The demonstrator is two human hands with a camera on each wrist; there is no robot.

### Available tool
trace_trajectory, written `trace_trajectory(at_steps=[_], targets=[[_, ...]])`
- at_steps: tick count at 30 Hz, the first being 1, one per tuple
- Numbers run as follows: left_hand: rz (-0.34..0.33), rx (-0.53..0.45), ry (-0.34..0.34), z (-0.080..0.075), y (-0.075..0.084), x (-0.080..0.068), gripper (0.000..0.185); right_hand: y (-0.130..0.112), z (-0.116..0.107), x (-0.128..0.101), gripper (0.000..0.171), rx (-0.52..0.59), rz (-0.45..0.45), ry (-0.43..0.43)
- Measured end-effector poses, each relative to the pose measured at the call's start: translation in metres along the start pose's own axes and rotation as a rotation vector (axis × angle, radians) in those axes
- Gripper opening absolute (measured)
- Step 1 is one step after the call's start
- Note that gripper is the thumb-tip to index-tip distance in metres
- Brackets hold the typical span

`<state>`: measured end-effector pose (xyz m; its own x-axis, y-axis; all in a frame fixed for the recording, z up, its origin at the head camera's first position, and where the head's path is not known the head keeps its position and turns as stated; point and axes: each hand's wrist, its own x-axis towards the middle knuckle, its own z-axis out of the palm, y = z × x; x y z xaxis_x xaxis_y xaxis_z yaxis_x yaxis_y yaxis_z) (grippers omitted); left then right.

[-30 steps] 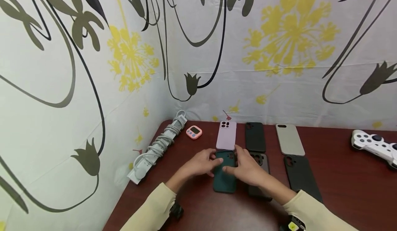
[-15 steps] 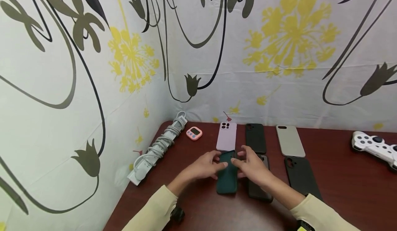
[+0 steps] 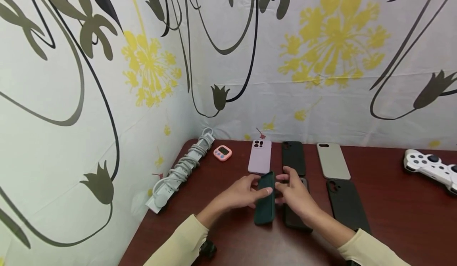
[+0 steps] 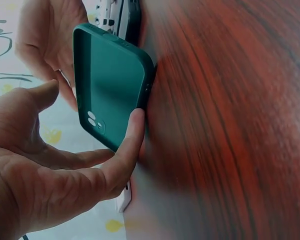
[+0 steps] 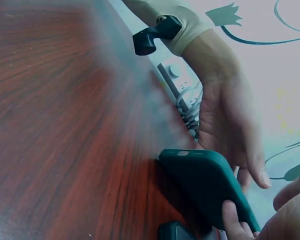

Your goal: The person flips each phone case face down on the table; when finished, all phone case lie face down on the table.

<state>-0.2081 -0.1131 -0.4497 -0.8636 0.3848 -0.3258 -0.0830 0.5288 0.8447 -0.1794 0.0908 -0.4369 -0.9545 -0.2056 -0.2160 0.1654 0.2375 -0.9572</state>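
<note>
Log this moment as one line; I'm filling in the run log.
hands: left hand and right hand grip green phone case | case: tilted on edge, lower end on table | beside: dark case

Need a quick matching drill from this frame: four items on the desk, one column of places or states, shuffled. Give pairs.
Things:
1. dark green silicone phone case
2. pink digital timer
3. white game controller
4. lilac phone case with camera cutouts

Places or states:
A. far right of the dark red wooden table
B. tipped up on its long edge between the left hand and the right hand
C. lying flat in the back row, just beyond the hands
D. beside the white power strip with coiled cable

Pairs: 1-B, 2-D, 3-A, 4-C
</note>
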Motion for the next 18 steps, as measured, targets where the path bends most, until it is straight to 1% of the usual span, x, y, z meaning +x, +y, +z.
trace_trajectory(at_steps=[8,12,15,18], targets=[[0.053,-0.052,-0.070,0.001,0.002,0.002,0.073,0.002,0.005,0.000,0.065,0.092,-0.015,0.046],[0.042,-0.098,-0.091,-0.001,0.001,0.000,0.071,0.003,0.010,0.002,0.060,0.120,-0.024,0.058],[0.033,-0.143,-0.095,-0.002,-0.001,-0.003,0.070,0.004,0.013,0.002,0.055,0.138,-0.022,0.065],[0.040,-0.179,-0.090,-0.005,-0.001,-0.007,0.067,0.005,0.017,0.003,0.051,0.163,-0.021,0.070]])
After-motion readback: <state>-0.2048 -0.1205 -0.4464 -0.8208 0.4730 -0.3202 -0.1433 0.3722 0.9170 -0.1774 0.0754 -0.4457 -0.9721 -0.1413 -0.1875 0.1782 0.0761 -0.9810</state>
